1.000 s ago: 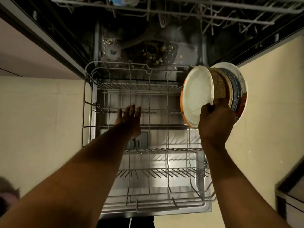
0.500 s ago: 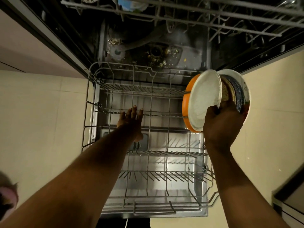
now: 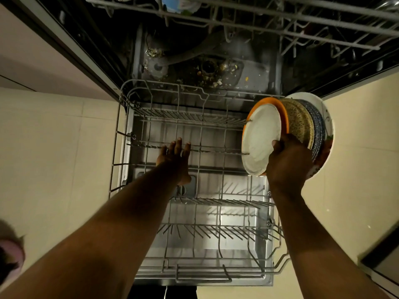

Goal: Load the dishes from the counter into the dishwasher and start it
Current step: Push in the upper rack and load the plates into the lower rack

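Holds plates (image 3: 261, 137) over a dishwasher rack (image 3: 205, 274)
Grips them on edge with the right hand (image 3: 289, 160); stretches left hand (image 3: 174, 160) flat, fingers straight

Setting: we read this as a home kitchen, seen from above an open dishwasher (image 3: 254, 83).
Lower rack (image 3: 200, 128): wire, drawn out over the dishwasher's lowered steel door (image 3: 248, 184).
Upper rack (image 3: 302, 20): wire, above the dishwasher's tub.
Food scraps (image 3: 216, 83): we note them round the dishwasher's drain.
Stack of plates (image 3: 300, 124): on edge at the dishwasher's right side.
Floor tiles (image 3: 54, 158): cream, either side of the dishwasher.
Cabinet front (image 3: 32, 61): pale, left of the dishwasher.
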Demonstrator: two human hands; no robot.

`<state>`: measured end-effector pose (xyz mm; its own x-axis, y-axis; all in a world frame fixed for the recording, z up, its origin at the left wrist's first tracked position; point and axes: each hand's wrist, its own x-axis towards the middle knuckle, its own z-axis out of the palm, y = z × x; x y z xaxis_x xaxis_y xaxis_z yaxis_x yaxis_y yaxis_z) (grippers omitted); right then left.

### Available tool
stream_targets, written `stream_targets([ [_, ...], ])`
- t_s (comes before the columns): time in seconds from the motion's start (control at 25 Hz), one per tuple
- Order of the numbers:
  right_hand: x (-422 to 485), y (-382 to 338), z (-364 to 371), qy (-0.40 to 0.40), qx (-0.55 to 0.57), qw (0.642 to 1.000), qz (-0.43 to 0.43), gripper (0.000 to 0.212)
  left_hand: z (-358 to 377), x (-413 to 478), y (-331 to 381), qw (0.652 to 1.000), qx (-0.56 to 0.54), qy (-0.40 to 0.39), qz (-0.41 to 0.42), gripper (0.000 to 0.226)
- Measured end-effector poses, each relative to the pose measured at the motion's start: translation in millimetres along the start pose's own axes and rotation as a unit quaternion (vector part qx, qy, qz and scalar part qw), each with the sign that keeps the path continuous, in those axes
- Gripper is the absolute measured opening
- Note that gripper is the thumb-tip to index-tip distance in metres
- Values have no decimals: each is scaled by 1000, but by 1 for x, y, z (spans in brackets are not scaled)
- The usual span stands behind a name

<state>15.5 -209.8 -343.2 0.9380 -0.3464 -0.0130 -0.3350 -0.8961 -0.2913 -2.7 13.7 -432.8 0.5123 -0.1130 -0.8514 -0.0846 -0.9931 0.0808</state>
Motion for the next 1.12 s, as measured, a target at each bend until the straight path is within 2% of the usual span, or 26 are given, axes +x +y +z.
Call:
stream_targets([
  [0.12, 3, -4, 8, -34, 42, 999, 5, 37, 0, 0, 0, 1000, 2, -3, -2, 106],
  [0.32, -15, -20, 5, -15, -51, 998, -38, 38, -1, -1, 0, 1000, -6, -6, -1, 105],
  [0.52, -18, -11, 18, -159, -76, 984, -8, 63, -2, 0, -2, 1000, -11, -7, 6, 106],
  [0.6, -17, -9, 17, -182, -80, 980, -22, 69, -4, -1, -2, 1000, -20, -10, 8, 105],
  [0.84, -44, -13, 12, -135, -82, 980, -123, 59, -2, -27, 0, 999, -32, 25, 29, 93],
  [1.12, -83, -35, -22, -208, -82, 965, -139, 63, 9, -102, -4, 989, -102, 110, 10, 82],
])
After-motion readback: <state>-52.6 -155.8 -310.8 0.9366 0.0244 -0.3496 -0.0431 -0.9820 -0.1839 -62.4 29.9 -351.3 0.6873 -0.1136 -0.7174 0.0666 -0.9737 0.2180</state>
